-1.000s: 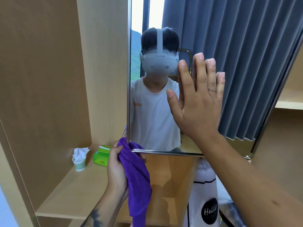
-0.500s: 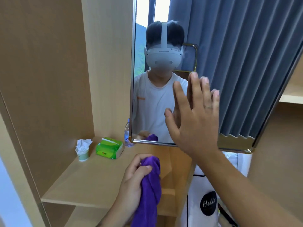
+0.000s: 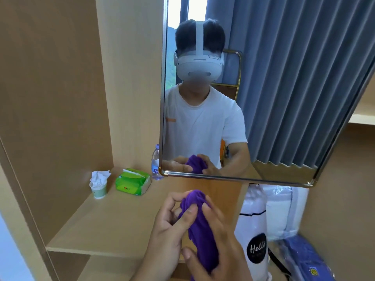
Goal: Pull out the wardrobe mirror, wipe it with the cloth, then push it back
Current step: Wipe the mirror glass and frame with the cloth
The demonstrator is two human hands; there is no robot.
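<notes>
**Both hands on the cloth, mirror left standing out**

Off the glass now, the right hand (image 3: 213, 240) has dropped from the mirror (image 3: 263, 98) and joined the left hand (image 3: 170, 226) low in front of the body. Both hands have a closed grip on the purple cloth (image 3: 199, 222), which is bunched into a roll between them: left thumb and fingers curl round its upper part, right fingers wrap it from the other side. The cloth is held above the front edge of the wooden shelf (image 3: 121, 220), below the mirror and not touching it. The mirror stands pulled out from the wardrobe, its metal-framed lower edge above the shelf. On the shelf sit a paper cup stuffed with tissue (image 3: 98, 186), a green wipes pack (image 3: 132, 181) just beside it, and a water bottle (image 3: 155, 163) partly behind the mirror's corner.
</notes>
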